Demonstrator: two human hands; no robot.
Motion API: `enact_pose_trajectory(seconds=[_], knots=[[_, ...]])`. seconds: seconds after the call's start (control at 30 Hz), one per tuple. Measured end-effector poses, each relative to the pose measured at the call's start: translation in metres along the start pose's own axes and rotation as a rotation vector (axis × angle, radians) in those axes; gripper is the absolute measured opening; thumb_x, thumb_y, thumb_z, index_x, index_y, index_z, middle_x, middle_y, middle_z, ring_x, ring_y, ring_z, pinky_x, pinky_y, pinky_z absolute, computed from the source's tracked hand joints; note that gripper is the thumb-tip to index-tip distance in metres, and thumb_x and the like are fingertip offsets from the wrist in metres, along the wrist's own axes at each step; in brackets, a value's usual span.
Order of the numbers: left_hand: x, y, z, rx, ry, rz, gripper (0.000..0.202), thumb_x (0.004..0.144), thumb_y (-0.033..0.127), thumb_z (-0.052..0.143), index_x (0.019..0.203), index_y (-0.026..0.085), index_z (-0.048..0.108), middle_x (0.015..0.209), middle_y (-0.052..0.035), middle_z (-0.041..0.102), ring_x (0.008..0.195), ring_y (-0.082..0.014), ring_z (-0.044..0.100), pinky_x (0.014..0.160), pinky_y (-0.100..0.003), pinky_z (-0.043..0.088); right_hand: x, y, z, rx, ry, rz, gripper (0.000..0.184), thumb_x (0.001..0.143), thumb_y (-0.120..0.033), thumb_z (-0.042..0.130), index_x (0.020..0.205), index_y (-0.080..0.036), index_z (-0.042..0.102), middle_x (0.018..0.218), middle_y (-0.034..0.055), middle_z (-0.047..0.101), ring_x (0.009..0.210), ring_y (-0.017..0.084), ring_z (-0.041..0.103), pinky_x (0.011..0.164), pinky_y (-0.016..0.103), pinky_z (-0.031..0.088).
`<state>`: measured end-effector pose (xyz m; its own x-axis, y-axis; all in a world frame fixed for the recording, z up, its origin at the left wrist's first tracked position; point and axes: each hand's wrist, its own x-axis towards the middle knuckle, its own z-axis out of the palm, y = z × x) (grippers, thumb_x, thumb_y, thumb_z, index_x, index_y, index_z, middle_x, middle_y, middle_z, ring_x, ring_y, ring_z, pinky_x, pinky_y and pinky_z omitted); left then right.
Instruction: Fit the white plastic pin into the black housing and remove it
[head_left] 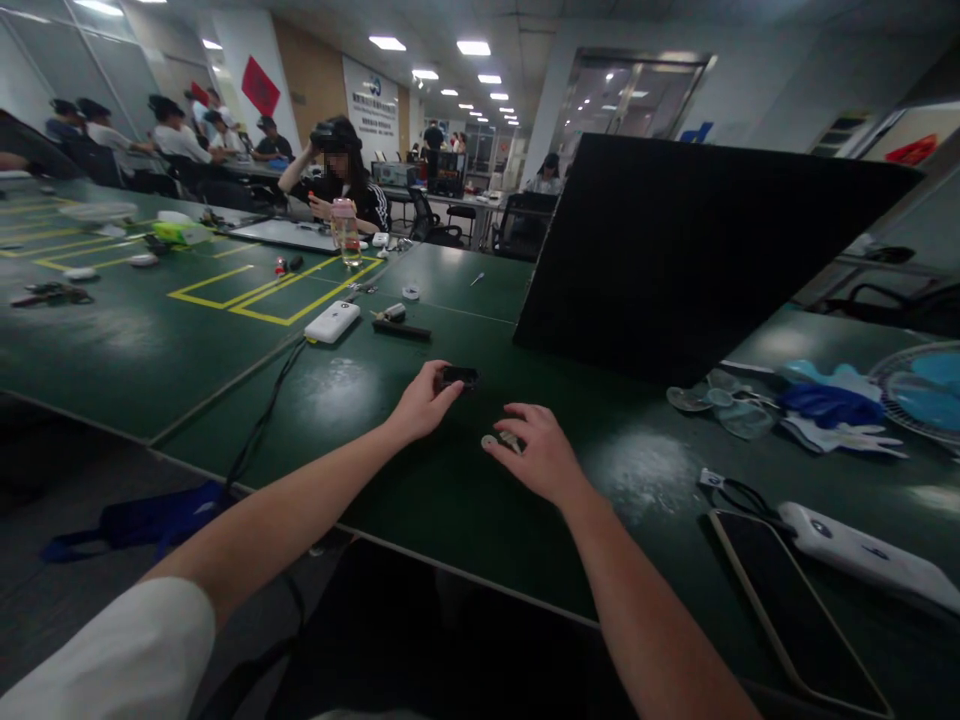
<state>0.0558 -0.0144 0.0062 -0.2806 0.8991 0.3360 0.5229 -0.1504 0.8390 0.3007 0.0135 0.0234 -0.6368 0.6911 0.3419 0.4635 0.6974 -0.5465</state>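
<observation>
A small dark block (460,378) was pinched between the thumb and fingers of the left hand (424,402), its long axis roughly sideways, its free end pointing right. The right hand (546,458) was half curled, thumb and fingers parted, at some small pale pieces (510,440); whether it touched them could not be told. The step appeared to be gathering parts, and the next move seemed to call for a fine pinch. A white device (332,322) lay beyond the left hand on the green surface (450,500).

White short sleeve (142,640), left arm (300,495); forearms (634,575), hands (544,455) bare.
</observation>
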Motion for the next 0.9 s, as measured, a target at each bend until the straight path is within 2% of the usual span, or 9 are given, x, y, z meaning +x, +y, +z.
enact_pose_trajectory(seconds=[0.1, 0.2, 0.3, 0.37, 0.43, 0.53, 0.67, 0.77, 0.9], knots=[[-0.005, 0.002, -0.007, 0.035, -0.035, -0.060, 0.048, 0.091, 0.044, 0.058, 0.130, 0.019, 0.047, 0.104, -0.0078, 0.067, 0.088, -0.0197, 0.065, 0.081, -0.034, 0.051, 0.005, -0.001, 0.008, -0.123, -0.147, -0.060, 0.028, 0.086, -0.049, 0.067, 0.107, -0.032, 0.072, 0.131, 0.0064, 0.061, 0.126, 0.034, 0.048, 0.103, 0.058, 0.037], [-0.006, 0.013, -0.007, 0.076, -0.035, -0.036, 0.047, 0.091, 0.044, 0.059, 0.131, 0.020, 0.046, 0.110, -0.0090, 0.068, 0.093, -0.0212, 0.066, 0.083, -0.035, 0.051, 0.008, 0.003, 0.011, -0.153, -0.197, -0.054, 0.028, 0.092, -0.049, 0.058, 0.108, -0.032, 0.072, 0.114, 0.0065, 0.067, 0.106, 0.030, 0.058, 0.094, 0.053, 0.044], [-0.008, 0.018, -0.006, 0.146, -0.079, -0.025, 0.048, 0.089, 0.041, 0.063, 0.130, 0.021, 0.047, 0.112, -0.0098, 0.068, 0.096, -0.0241, 0.067, 0.082, -0.037, 0.052, 0.008, 0.008, 0.013, -0.115, -0.109, -0.041, 0.028, 0.092, -0.051, 0.057, 0.102, -0.031, 0.074, 0.099, 0.0069, 0.068, 0.089, 0.026, 0.060, 0.086, 0.048, 0.047], [-0.010, 0.019, -0.006, 0.198, -0.131, -0.033, 0.049, 0.086, 0.038, 0.066, 0.130, 0.023, 0.048, 0.113, -0.0096, 0.069, 0.096, -0.0257, 0.068, 0.080, -0.038, 0.052, 0.007, 0.012, 0.014, -0.066, -0.017, -0.009, 0.027, 0.092, -0.051, 0.057, 0.099, -0.031, 0.074, 0.094, 0.0067, 0.068, 0.086, 0.025, 0.060, 0.084, 0.046, 0.047], [-0.013, 0.019, -0.005, 0.249, -0.176, -0.027, 0.050, 0.084, 0.036, 0.068, 0.129, 0.024, 0.049, 0.113, -0.0092, 0.070, 0.096, -0.0266, 0.068, 0.078, -0.037, 0.053, 0.007, 0.015, 0.014, -0.065, 0.054, 0.034, 0.025, 0.093, -0.046, 0.057, 0.103, -0.030, 0.073, 0.096, 0.0067, 0.070, 0.087, 0.025, 0.062, 0.084, 0.045, 0.048], [-0.018, 0.022, -0.005, 0.334, -0.211, 0.001, 0.051, 0.083, 0.034, 0.069, 0.129, 0.026, 0.049, 0.114, -0.0078, 0.070, 0.099, -0.0269, 0.068, 0.080, -0.037, 0.053, 0.008, 0.017, 0.012, -0.143, 0.075, 0.086, 0.026, 0.094, -0.036, 0.056, 0.115, -0.027, 0.070, 0.100, 0.0070, 0.072, 0.087, 0.026, 0.066, 0.081, 0.045, 0.051], [-0.022, 0.028, -0.003, 0.427, -0.264, 0.018, 0.048, 0.084, 0.033, 0.068, 0.129, 0.027, 0.049, 0.114, -0.0061, 0.071, 0.099, -0.0270, 0.069, 0.083, -0.037, 0.053, 0.007, 0.008, 0.008, -0.096, 0.161, 0.100, 0.030, 0.094, -0.030, 0.055, 0.120, -0.022, 0.068, 0.106, 0.0074, 0.073, 0.093, 0.023, 0.069, 0.082, 0.040, 0.054], [-0.025, 0.029, 0.001, 0.431, -0.303, 0.065, 0.046, 0.084, 0.034, 0.068, 0.127, 0.028, 0.050, 0.113, -0.0053, 0.072, 0.100, -0.0268, 0.069, 0.083, -0.037, 0.053, 0.007, -0.005, 0.007, -0.027, 0.239, 0.064, 0.029, 0.094, -0.030, 0.056, 0.119, -0.021, 0.068, 0.110, 0.0075, 0.073, 0.096, 0.022, 0.069, 0.082, 0.038, 0.056], [-0.027, 0.027, 0.006, 0.388, -0.344, 0.136, 0.047, 0.083, 0.037, 0.069, 0.125, 0.027, 0.051, 0.109, -0.0050, 0.073, 0.098, -0.0259, 0.070, 0.082, -0.036, 0.054, 0.009, -0.018, 0.012, -0.049, 0.143, -0.097, 0.024, 0.095, -0.021, 0.053, 0.112, -0.023, 0.071, 0.109, 0.0057, 0.072, 0.099, 0.022, 0.067, 0.086, 0.040, 0.055]])
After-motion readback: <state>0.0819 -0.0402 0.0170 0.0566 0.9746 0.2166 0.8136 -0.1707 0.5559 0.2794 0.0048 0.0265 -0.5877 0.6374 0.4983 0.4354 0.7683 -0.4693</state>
